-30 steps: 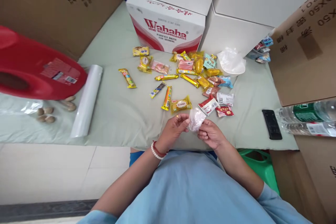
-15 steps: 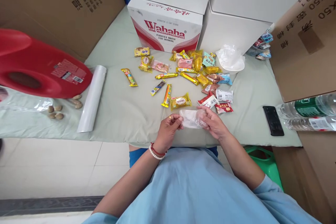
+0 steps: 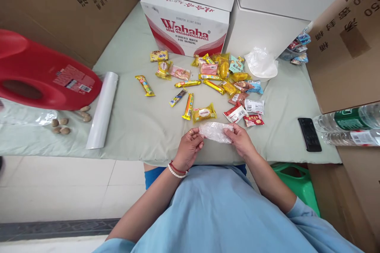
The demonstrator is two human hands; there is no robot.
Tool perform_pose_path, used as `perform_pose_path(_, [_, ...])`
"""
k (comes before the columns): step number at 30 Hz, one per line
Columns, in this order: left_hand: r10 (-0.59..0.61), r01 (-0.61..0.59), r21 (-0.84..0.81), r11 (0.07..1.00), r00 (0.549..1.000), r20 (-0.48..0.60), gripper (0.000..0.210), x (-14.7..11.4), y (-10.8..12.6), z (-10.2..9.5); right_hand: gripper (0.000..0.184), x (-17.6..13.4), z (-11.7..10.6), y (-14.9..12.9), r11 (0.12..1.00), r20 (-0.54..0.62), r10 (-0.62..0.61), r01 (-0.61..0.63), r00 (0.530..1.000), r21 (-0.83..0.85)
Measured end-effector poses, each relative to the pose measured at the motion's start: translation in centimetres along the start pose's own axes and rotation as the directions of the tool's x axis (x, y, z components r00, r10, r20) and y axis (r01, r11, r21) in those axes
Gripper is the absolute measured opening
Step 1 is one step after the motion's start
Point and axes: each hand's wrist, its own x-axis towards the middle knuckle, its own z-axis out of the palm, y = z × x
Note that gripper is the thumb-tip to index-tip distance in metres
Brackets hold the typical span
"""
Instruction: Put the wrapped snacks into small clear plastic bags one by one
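A crumpled clear plastic bag [image 3: 216, 132] is stretched between my two hands above the table's front edge. My left hand [image 3: 190, 147] pinches its left end between thumb and finger. At the other end, my right hand [image 3: 241, 139] grips the plastic with the thumb on top. Just beyond the bag lie a yellow-wrapped cake [image 3: 204, 113] and a red and white snack packet [image 3: 235, 113]. Several more wrapped snacks, among them a yellow snack bar [image 3: 188, 106] and a pink packet [image 3: 181, 72], are spread farther back on the cloth.
A white bowl [image 3: 261, 76] with clear plastic in it stands behind the snacks, before a Wahaha carton [image 3: 185, 27]. On the left are a white roll [image 3: 102, 110], a red jug [image 3: 47, 75] and several walnuts [image 3: 65, 131]. A phone [image 3: 309, 134] and plastic bottles [image 3: 347, 120] lie at right.
The plastic bag has been spread wider and turned, its left end now raised. My right hand has shifted its hold, with the thumb now over the plastic. The view has moved slightly.
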Motion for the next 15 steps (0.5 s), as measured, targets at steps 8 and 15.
perform_pose_path(8, [0.059,-0.060,0.069,0.996,0.998,0.010,0.058,-0.1,-0.1,0.5,0.021,-0.6,1.4,-1.4,0.811,0.260,-0.377,0.452,0.889,-0.370])
perform_pose_path(15, [-0.005,-0.011,0.160,0.987,0.996,0.094,0.050,0.2,1.5,-2.5,0.035,0.7,-0.2,-2.0,0.996,0.181,-0.074,0.064,0.981,0.063])
